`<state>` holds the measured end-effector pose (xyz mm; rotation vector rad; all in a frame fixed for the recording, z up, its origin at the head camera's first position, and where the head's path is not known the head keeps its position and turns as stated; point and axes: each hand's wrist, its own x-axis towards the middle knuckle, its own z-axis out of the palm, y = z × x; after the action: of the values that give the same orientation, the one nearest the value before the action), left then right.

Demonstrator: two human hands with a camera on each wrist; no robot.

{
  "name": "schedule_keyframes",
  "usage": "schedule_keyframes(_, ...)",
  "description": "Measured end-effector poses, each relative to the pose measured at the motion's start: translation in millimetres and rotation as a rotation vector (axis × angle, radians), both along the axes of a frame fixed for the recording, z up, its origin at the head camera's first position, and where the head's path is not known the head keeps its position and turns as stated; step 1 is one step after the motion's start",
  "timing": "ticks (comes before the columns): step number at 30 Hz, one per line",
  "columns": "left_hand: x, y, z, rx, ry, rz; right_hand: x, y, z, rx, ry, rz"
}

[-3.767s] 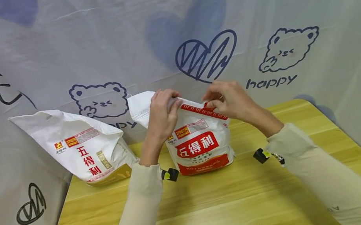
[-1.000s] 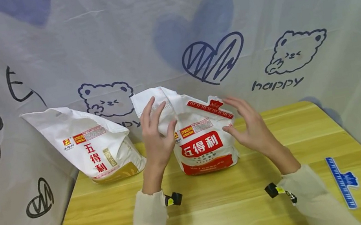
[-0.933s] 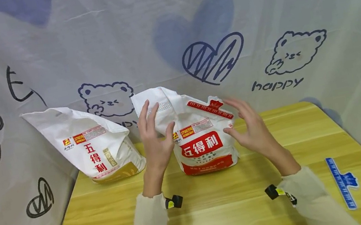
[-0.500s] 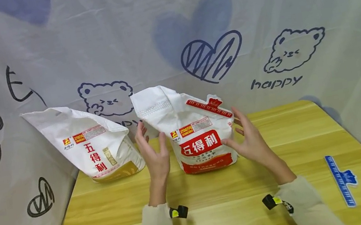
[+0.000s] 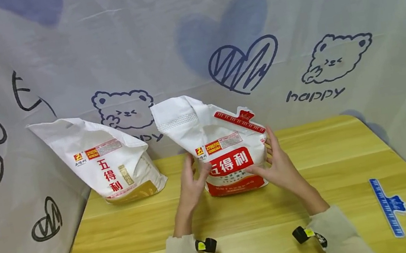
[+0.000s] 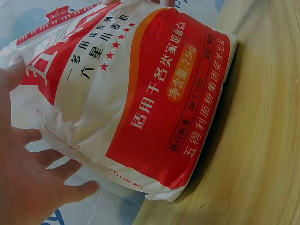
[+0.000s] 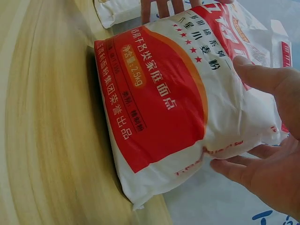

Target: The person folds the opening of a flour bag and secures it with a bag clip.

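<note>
A white bag of flour (image 5: pixel 230 169) with a red label stands on the table, its top folded over to the left. A red bag clip (image 5: pixel 240 121) sits across its upper right edge. At the bag's left side is my left hand (image 5: pixel 192 186), thumb against the front and the other fingers spread along the side; the left wrist view shows them loosely extended. My right hand (image 5: pixel 280 167) holds the right side, its thumb on the front and its fingers bent round behind the edge. In the right wrist view some of those fingertips are hidden by the bag (image 7: pixel 164 103).
A second flour bag (image 5: pixel 114 172) with a gold base stands to the left, its top unclipped and leaning left. A blue bag clip (image 5: pixel 390 207) lies at the right of the wooden table (image 5: pixel 246 240). A patterned cloth (image 5: pixel 172 37) hangs close behind.
Both hands had been at the bag's top edge with the red clip. They have come off it and moved down to the bag's sides, the left hand closing in from the left.
</note>
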<state>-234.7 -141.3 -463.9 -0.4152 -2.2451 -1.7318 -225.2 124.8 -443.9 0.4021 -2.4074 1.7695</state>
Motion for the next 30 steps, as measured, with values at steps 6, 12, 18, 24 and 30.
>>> schedule_keyframes(6, 1.9, 2.3, -1.9, 0.048, -0.039, -0.083, -1.1, -1.4, -4.4, -0.006, -0.01, 0.011)
schedule_keyframes(12, 3.0, 5.8, -4.5, 0.004, -0.015, -0.088, -2.4, -0.1, -9.5, 0.025, 0.012, -0.008)
schedule_keyframes(18, 2.1, 7.4, -2.1, -0.041, -0.045, -0.036, -1.3, -0.3, -3.7, 0.043, 0.011, -0.013)
schedule_keyframes(24, 0.3, 7.7, -1.9, -0.054, -0.032, -0.024, -3.8, 1.7, -7.9, 0.059, 0.008, -0.019)
schedule_keyframes(30, 0.8, 7.4, -3.4, -0.054, -0.029, -0.031, -4.1, 2.8, -9.9, 0.068, 0.023, -0.016)
